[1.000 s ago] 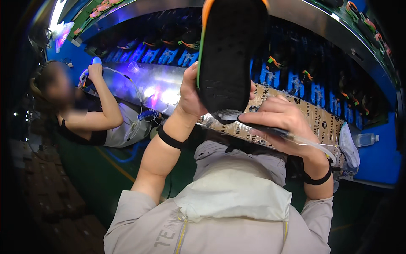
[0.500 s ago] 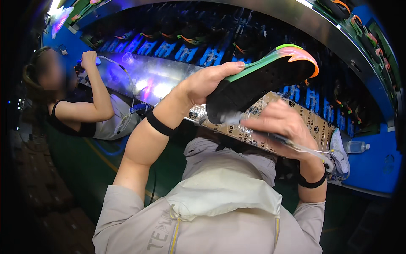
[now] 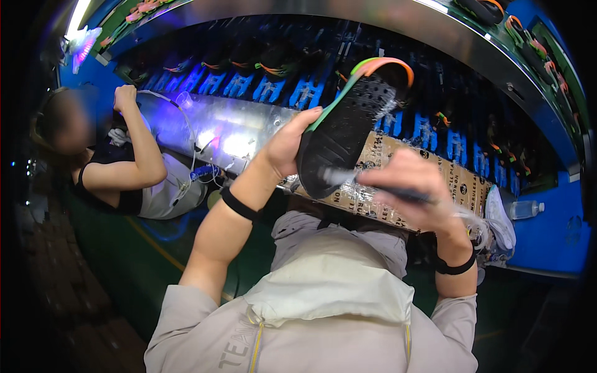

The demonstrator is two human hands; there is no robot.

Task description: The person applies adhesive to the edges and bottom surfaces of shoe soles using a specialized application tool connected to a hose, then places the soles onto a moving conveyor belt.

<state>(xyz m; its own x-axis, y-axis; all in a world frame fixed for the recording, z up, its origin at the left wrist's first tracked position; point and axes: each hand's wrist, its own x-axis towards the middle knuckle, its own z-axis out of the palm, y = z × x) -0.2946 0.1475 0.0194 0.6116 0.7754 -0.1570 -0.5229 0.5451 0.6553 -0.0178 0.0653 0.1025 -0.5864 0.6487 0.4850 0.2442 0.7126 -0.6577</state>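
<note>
My left hand [image 3: 287, 144] grips a black shoe sole [image 3: 348, 124] with a green and orange rim, holding it tilted with its studded underside toward me. My right hand [image 3: 410, 189] holds a thin brush [image 3: 339, 177] whose blurred tip touches the lower end of the sole. Both wrists wear black bands. Under my hands lies a brown printed cardboard sheet [image 3: 429, 180] wrapped in clear film.
A conveyor rack with blue holders [image 3: 267, 87] carrying dark soles curves behind. A shiny metal ledge [image 3: 211, 124] runs below it. A person at the left [image 3: 124, 174] reaches up to the ledge. A plastic bottle [image 3: 525, 209] lies at the right.
The sole has swung from upright to a lower tilt, then turned its underside toward me. My right hand has brought the brush up to the sole's lower end.
</note>
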